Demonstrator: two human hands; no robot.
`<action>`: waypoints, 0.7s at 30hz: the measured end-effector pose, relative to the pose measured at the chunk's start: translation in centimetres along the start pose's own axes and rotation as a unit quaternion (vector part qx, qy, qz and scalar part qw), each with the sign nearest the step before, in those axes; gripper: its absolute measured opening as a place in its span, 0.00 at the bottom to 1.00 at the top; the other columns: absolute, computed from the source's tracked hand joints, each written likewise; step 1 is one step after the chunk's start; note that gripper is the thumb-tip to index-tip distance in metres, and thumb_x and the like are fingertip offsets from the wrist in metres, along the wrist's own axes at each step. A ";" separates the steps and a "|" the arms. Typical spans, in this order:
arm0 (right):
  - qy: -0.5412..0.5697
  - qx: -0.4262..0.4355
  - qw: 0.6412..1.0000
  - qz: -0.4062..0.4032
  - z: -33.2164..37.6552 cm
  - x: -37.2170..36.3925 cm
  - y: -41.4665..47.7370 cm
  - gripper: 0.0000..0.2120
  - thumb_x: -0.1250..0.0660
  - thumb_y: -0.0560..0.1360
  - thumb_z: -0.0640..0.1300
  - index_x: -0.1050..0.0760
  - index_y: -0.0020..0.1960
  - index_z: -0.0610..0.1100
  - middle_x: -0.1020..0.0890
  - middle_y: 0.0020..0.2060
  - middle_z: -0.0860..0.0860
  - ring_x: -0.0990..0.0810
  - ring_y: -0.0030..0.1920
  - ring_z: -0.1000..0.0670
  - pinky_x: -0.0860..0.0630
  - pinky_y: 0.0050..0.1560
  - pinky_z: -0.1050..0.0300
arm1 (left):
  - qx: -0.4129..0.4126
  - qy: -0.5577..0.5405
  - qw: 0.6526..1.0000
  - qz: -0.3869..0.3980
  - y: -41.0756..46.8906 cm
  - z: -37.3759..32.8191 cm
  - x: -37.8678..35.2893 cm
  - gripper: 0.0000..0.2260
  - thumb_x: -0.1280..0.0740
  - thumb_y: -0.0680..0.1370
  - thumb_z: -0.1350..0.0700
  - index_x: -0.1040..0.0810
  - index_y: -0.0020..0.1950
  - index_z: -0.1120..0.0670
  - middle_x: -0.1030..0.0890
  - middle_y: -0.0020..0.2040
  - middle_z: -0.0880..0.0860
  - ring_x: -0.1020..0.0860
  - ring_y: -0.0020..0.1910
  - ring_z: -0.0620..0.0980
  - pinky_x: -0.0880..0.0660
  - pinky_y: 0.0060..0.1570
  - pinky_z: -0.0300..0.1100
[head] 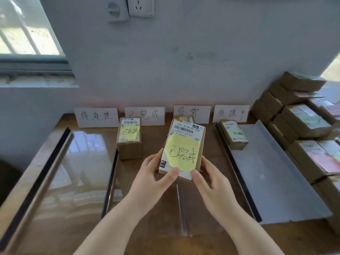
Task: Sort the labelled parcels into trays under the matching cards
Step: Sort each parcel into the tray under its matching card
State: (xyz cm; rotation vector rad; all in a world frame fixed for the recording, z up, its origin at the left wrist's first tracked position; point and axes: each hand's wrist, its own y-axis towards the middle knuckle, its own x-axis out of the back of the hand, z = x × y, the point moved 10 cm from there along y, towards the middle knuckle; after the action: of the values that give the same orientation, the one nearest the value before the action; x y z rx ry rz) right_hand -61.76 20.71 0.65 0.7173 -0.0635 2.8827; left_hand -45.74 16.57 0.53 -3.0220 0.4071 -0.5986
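Head view: how much is sorted so far?

— Two parcels, as far as I can tell. A small brown cardboard box with a yellow note point(129, 138) stands under the white card reading 已完成 point(144, 115). A brown box with a green note point(233, 134) lies at the far end of the grey tray point(276, 172), under the card 处理中 point(231, 113). Another box peeks out below the card 异常 point(192, 113), its note hidden.

And what's left?

— The tall stack of brown boxes point(303, 122) at the right; most of the job, I judge. The card 待处理 point(96, 116) stands at the far left.

The one in hand?

— The held brown cardboard parcel point(184, 144) is lifted over the table's middle. The left hand point(152, 173) and right hand point(211, 183) grip its lower end, thumbs on top. Its round yellow note reads 已完成; the shipping label shows 102F 8238-00 PDD. It belongs beside the first box, I judge
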 end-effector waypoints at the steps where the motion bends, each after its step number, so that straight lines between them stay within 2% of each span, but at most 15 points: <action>1: -0.001 -0.001 1.000 0.001 0.3 -1.0 -0.5 0.23 0.37 0.77 0.53 0.37 0.71 0.58 0.27 0.59 0.69 0.28 0.61 0.64 0.27 0.61 0.66 | -0.002 0.021 1.000 -0.002 -0.5 0.5 0.7 0.35 0.38 0.66 0.33 0.36 0.72 0.40 0.35 0.67 0.37 0.32 0.64 0.37 0.34 0.50 0.25; 3: -0.006 -0.007 1.000 0.004 0.6 -2.8 -1.3 0.23 0.37 0.77 0.52 0.37 0.71 0.56 0.26 0.60 0.66 0.27 0.62 0.63 0.28 0.61 0.66 | -0.013 0.058 0.998 -0.002 -1.4 1.5 2.0 0.31 0.36 0.70 0.36 0.36 0.73 0.41 0.36 0.66 0.37 0.33 0.63 0.37 0.34 0.47 0.24; 6: -0.012 -0.018 1.000 0.023 0.9 -5.7 -2.1 0.24 0.38 0.78 0.51 0.38 0.72 0.54 0.27 0.61 0.65 0.29 0.63 0.62 0.30 0.59 0.71 | -0.013 0.089 0.996 -0.004 -2.4 3.6 3.9 0.30 0.34 0.73 0.40 0.38 0.73 0.42 0.33 0.65 0.37 0.32 0.64 0.38 0.34 0.55 0.30; 8: -0.023 -0.025 0.999 0.041 0.8 -7.6 -2.3 0.25 0.38 0.78 0.51 0.39 0.74 0.54 0.27 0.65 0.62 0.30 0.65 0.60 0.31 0.64 0.65 | 0.006 0.100 0.995 0.000 -2.9 5.6 4.9 0.29 0.34 0.74 0.40 0.38 0.73 0.41 0.30 0.66 0.38 0.30 0.63 0.39 0.32 0.58 0.34; 11: -0.026 -0.033 0.995 0.095 0.9 -11.1 -2.4 0.24 0.38 0.78 0.53 0.40 0.72 0.60 0.29 0.66 0.63 0.32 0.67 0.60 0.31 0.67 0.60 | 0.031 0.121 0.992 0.007 -3.2 8.5 6.4 0.27 0.35 0.73 0.38 0.35 0.71 0.40 0.26 0.64 0.39 0.27 0.61 0.40 0.27 0.58 0.39; 14: -0.040 -0.037 0.987 0.154 1.1 -14.3 -2.4 0.24 0.36 0.76 0.56 0.42 0.67 0.67 0.32 0.61 0.70 0.33 0.63 0.65 0.34 0.59 0.72 | 0.051 0.126 0.991 -0.005 -3.8 10.6 7.7 0.29 0.35 0.75 0.41 0.39 0.74 0.42 0.27 0.65 0.39 0.28 0.64 0.41 0.27 0.61 0.41; 17: -0.061 -0.045 0.980 0.183 0.9 -16.3 -2.2 0.27 0.33 0.74 0.55 0.45 0.65 0.68 0.36 0.55 0.73 0.34 0.53 0.73 0.38 0.46 0.82 | 0.074 0.141 0.987 -0.024 -4.2 12.3 8.4 0.32 0.35 0.77 0.44 0.47 0.76 0.45 0.29 0.68 0.41 0.29 0.66 0.45 0.29 0.60 0.41; 19: -0.080 -0.047 0.976 0.199 0.2 -17.3 -1.9 0.29 0.32 0.74 0.53 0.44 0.67 0.66 0.35 0.57 0.71 0.33 0.52 0.72 0.37 0.42 0.83 | 0.088 0.152 0.984 -0.018 -4.1 13.5 8.3 0.30 0.36 0.77 0.44 0.47 0.76 0.45 0.28 0.67 0.43 0.27 0.64 0.46 0.30 0.55 0.38; 21: -0.097 -0.051 0.971 0.213 -0.4 -18.1 -1.6 0.30 0.32 0.74 0.52 0.43 0.71 0.61 0.33 0.61 0.67 0.34 0.54 0.68 0.37 0.43 0.82 | 0.104 0.156 0.982 -0.008 -3.9 14.8 8.1 0.27 0.36 0.78 0.46 0.42 0.74 0.46 0.27 0.66 0.43 0.27 0.63 0.45 0.32 0.53 0.35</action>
State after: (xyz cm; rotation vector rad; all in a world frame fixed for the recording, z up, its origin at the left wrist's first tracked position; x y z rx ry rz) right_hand -45.92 19.54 -8.24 1.0793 -0.4369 3.1599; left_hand -31.96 17.98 -9.90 -2.7398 0.3063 -1.0514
